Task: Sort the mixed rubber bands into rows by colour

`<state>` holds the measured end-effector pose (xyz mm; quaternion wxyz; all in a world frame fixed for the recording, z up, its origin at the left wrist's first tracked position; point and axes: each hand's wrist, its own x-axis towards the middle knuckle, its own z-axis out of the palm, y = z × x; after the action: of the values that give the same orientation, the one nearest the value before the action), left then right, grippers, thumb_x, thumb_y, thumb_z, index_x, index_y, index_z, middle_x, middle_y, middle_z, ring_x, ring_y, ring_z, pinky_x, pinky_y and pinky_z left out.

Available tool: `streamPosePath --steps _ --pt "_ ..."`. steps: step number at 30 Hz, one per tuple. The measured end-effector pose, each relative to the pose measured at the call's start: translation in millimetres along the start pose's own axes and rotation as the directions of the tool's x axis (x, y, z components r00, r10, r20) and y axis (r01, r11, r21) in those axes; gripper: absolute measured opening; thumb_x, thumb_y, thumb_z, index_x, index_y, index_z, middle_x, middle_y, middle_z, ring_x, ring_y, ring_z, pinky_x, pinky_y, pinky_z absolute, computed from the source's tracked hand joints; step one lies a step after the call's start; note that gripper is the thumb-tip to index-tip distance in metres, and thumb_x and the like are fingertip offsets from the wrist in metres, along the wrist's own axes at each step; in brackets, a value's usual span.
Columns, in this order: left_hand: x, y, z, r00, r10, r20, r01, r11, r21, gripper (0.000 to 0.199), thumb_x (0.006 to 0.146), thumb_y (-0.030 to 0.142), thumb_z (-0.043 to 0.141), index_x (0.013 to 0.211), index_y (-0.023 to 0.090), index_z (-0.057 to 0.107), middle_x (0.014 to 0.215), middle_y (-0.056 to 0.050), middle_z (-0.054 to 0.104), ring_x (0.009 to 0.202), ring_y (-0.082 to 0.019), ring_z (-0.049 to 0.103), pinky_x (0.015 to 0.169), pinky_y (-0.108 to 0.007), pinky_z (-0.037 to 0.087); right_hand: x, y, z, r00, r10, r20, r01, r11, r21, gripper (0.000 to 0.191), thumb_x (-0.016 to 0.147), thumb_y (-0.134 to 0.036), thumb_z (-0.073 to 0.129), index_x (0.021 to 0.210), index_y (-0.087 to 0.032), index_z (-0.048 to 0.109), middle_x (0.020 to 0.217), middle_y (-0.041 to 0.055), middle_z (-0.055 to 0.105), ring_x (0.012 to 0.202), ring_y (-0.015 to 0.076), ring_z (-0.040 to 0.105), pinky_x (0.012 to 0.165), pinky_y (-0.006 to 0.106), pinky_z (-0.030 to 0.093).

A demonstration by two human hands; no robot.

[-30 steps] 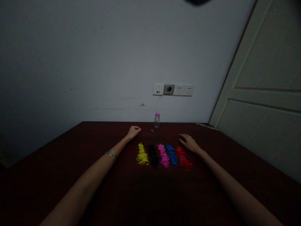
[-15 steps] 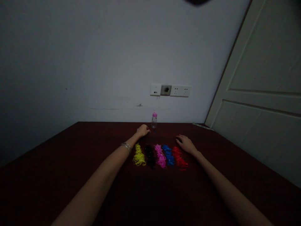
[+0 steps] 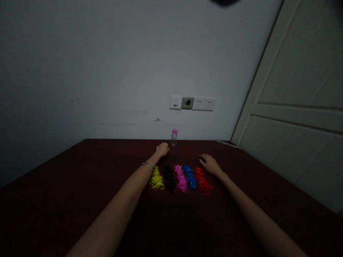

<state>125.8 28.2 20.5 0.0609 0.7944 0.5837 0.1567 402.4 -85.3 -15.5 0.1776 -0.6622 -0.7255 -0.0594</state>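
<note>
My left hand (image 3: 162, 149) is closed on the table behind the yellow and black piles, just left of a clear bottle with a pink cap (image 3: 174, 138). What its fingers hold, if anything, is too small to make out. My right hand (image 3: 210, 164) lies on the table with its fingers apart and nothing in it, beside the red pile (image 3: 203, 180). Between my arms lie piles of small loops in a row: yellow (image 3: 156, 179), black (image 3: 169, 178), pink (image 3: 180, 178), blue (image 3: 190, 177) and red.
The dark red table (image 3: 66, 171) meets a pale wall with a row of sockets (image 3: 198, 103) above it. A panelled door (image 3: 292, 117) stands at the right. A flat strip (image 3: 229, 144) lies at the table's back right edge.
My left hand has turned slightly and its fingers look more tucked in, with the forearm a little further right over the yellow pile's edge. The view has shifted slightly.
</note>
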Motion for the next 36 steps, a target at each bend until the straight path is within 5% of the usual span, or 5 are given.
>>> streamPosePath --steps 11,27,32,36 --pt "3.2 -15.0 6.5 0.999 -0.044 -0.016 0.04 0.983 -0.182 0.019 0.077 0.029 0.058 0.088 0.021 0.071 0.096 -0.009 0.068 0.092 -0.021 0.062 0.078 -0.028 0.046 0.5 -0.3 -0.9 1.0 0.01 0.013 -0.01 1.0 0.003 0.042 0.088 -0.034 0.038 0.119 -0.015 0.058 0.126 0.0128 0.055 0.12 0.0237 0.046 0.101 0.036 0.035" --pt "-3.5 -18.7 -2.7 0.998 -0.008 -0.058 -0.001 0.989 -0.146 0.021 0.078 0.028 0.057 0.091 0.021 0.072 0.098 -0.009 0.068 0.092 -0.02 0.061 0.076 -0.025 0.044 -0.5 0.6 -0.4 1.0 0.012 -0.016 -0.011 0.999 0.042 0.041 0.087 -0.035 0.04 0.116 -0.016 0.06 0.126 0.0129 0.055 0.119 0.0239 0.047 0.1 0.037 0.035" --pt "-7.8 -14.6 -16.3 0.993 0.08 -0.084 -0.097 0.969 -0.226 0.023 0.079 0.031 0.056 0.088 0.019 0.074 0.091 -0.009 0.07 0.085 -0.02 0.061 0.074 -0.025 0.043 -0.2 -0.4 -2.5 1.0 0.005 -0.003 -0.004 0.999 0.042 0.042 0.087 -0.035 0.039 0.116 -0.013 0.06 0.125 0.0144 0.055 0.118 0.0253 0.048 0.1 0.037 0.035" --pt "-18.5 -3.2 -31.9 0.961 0.274 -0.039 -0.27 0.898 -0.348 0.021 0.074 0.028 0.059 0.081 0.015 0.075 0.081 -0.007 0.07 0.077 -0.017 0.06 0.071 -0.024 0.042 1.3 1.5 -1.0 1.0 0.002 -0.009 -0.001 0.999 0.051 0.041 0.086 -0.035 0.04 0.116 -0.015 0.061 0.124 0.013 0.056 0.118 0.0246 0.048 0.1 0.037 0.036"
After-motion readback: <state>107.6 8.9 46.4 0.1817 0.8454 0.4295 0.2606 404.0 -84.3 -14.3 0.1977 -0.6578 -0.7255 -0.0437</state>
